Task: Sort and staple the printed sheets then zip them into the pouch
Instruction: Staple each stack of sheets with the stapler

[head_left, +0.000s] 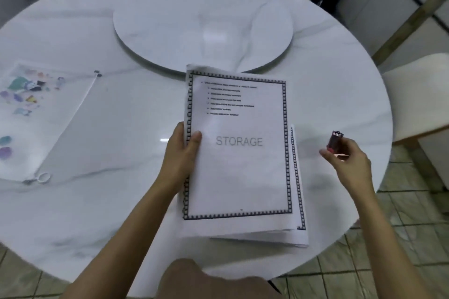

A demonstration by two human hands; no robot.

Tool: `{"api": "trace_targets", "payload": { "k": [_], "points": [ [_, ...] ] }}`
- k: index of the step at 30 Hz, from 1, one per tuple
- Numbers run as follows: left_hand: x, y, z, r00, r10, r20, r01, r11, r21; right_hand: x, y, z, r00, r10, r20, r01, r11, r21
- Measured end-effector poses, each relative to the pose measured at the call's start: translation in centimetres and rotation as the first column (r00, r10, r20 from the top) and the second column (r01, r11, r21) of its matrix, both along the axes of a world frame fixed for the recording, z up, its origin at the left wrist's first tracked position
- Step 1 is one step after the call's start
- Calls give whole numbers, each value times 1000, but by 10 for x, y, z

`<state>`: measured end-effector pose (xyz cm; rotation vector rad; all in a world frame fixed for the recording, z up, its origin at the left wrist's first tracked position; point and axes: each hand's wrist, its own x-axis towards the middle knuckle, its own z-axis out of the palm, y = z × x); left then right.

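Sheets [239, 165] sit by the worktop's [121, 201] near edge, long axis pointing away; left hand [181, 153] grips their left edge, right hand [349, 165] holds the stapler [335, 139] near their right side

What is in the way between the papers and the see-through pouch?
Nothing visible. Only table lies between the papers, gripped at their left edge by the left hand, and the pouch lying flat further left. The right hand holds the stapler off to the right, outside that path.
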<state>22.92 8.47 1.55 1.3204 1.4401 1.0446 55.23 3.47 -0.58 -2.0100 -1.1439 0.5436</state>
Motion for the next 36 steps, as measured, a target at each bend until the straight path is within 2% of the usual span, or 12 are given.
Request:
{"api": "trace_targets", "payload": {
  "k": [6,11,18,21,24,26,30,33,36],
  "points": [
    [53,15,-44,994,-60,-88,42,981,-192,42,18,-25,994,56,94,-44,992,-119],
    [69,17,-65,978,-81,-193,30,966,-258,53,36,-54,984,107,142,-72,969,-235],
    [77,19,-73,912,-104,-398,18,977,-213,58,53,-69,964,97,246,-49,979,-197],
    [78,19,-74,865,-116,-489,11,977,-213,57,53,-68,934,75,349,-5,980,-198],
    [78,18,-74,839,-120,-531,-14,970,-242,46,44,-64,905,42,423,-1,995,-96],
    [77,16,-74,836,-114,-536,-37,964,-263,32,34,-61,932,71,354,-49,996,-71],
    [73,17,-75,871,-106,-480,-58,947,-315,-3,13,-61,986,162,48,-154,979,-133],
    [69,20,-73,905,-103,-412,-56,933,-355,-28,-2,-63,988,150,-28,-152,960,-234],
    [63,20,-73,960,-66,-273,-47,920,-388,-42,-6,-62,990,72,-124,-104,955,-277]
  ]
}}
